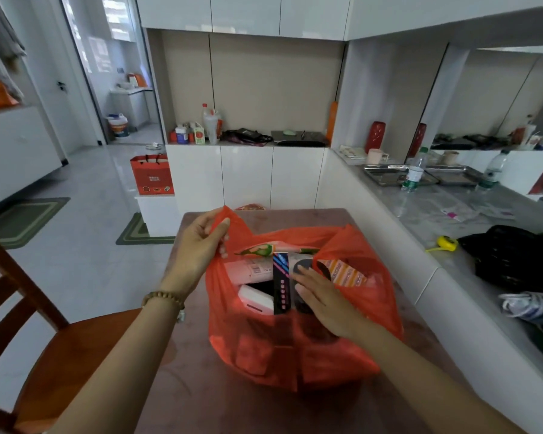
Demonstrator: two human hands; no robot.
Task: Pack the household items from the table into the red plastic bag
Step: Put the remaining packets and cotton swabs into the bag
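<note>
The red plastic bag [295, 349] stands open on the brown table [201, 386]. My left hand [198, 245] pinches the bag's left handle and holds it up. My right hand [322, 300] reaches into the bag's mouth, fingers spread flat on a dark round item [304, 267]. Inside the bag I see a black box with pink and blue print [281, 283], a white box [256, 300], a pink tube with a barcode [248, 272], a green and orange packet [257, 250] and a striped orange packet [344, 272].
A wooden chair [44, 349] stands left of the table. A white counter [436, 214] runs along the right with water bottles [416, 170], metal trays, a yellow tape measure [447, 243] and a black bag [514, 261]. A red paper bag [151, 177] sits on a low white block.
</note>
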